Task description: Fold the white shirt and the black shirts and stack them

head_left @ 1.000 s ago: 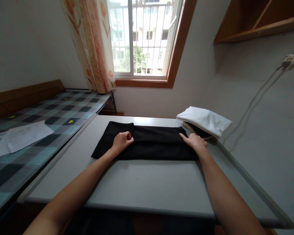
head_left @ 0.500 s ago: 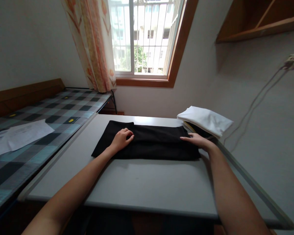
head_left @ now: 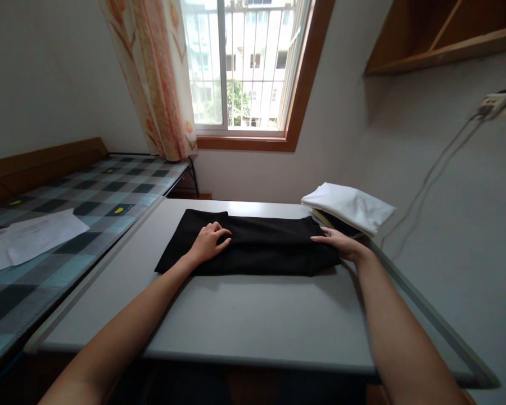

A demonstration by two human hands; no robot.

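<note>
A black folded cloth (head_left: pixel 270 247) lies lengthwise across the white table (head_left: pixel 253 320). On its left part rests my left hand (head_left: pixel 211 242), fingers bent and apart, with nothing held. At the cloth's right end is my right hand (head_left: pixel 337 242), closed on the edge with thumb and fingers; some of its fingers are hidden under the fabric. The lower right corner of the cloth is lifted and bent. Just behind my right hand, a white folded cloth (head_left: pixel 349 207) sits on top of a dark item at the table's right edge.
To the left stands a bed with a checked cover (head_left: pixel 143 180) and papers (head_left: pixel 46 239) on it. A curtain (head_left: pixel 164 84) hangs beside the barred window (head_left: pixel 253 73). A wooden shelf (head_left: pixel 447 50) and cables (head_left: pixel 430 169) are at the right wall.
The lower right corner of the black cloth has lifted and folded inward at my right hand. My left hand stays almost in place on the cloth. The view has shifted slightly.
</note>
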